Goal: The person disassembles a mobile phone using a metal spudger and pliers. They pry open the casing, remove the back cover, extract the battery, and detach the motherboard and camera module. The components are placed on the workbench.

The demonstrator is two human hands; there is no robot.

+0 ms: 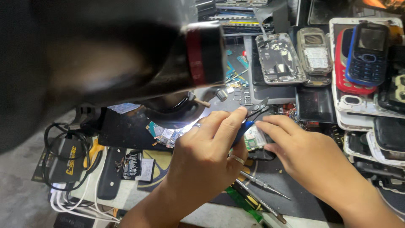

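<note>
My left hand [209,154] grips a pair of black tweezers with a blue grip [249,122], its tips pointing up and right. A ring sits on one finger. My right hand [303,156] rests its fingertips on a small green and white circuit board [254,141] lying on the dark mat. Another small lit circuit board [166,136] lies just left of my left hand, under a black microscope head [126,59] that fills the upper left of the view.
Several old phones and phone shells [363,55] are stacked at the right and back. Screwdrivers [263,185] lie on the mat near the front. White and black cables [67,185] coil at the left. Small metal parts [240,97] lie beyond the tweezers.
</note>
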